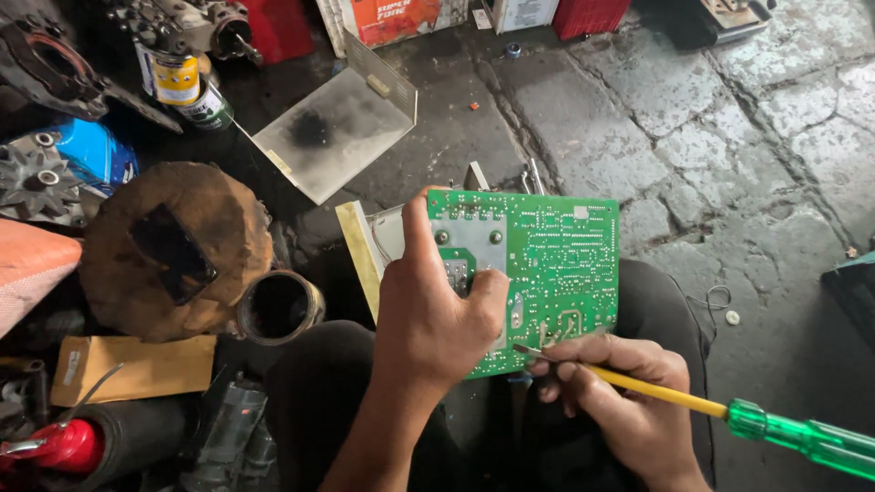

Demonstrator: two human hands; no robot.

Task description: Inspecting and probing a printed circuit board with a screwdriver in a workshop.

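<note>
**Board in my left hand, screwdriver in my right**

My left hand (436, 314) is clamped on the green circuit board (547, 264), thumb stretched up across its face and fingers curled over the pale metal patch near the board's left side. The board stands tilted over my lap, solder side toward me, its lower left corner hidden under my palm. Behind the board, just past my thumb, a cream-coloured metal frame (357, 251) sticks out to the left.

My right hand (620, 392) is closed around a screwdriver (729, 417), pinched like a pen on its yellow shaft. The thin metal tip touches the board's lower edge, just beside my left knuckles. The clear green handle runs out to the right, well beyond my fingers.

Left of my holding hand, a short rusty pipe section (280, 307) lies on the ground, and beyond it a round, worn wooden block (173, 251). Farther ahead of the grip lies a grey sheet-metal cover (337, 128) with a dark smudge. Near my left forearm there is a brown envelope (137, 367), and below it a red-handled tool (55, 446). To the right of both hands, cracked stone paving (729, 137) spreads out.
</note>
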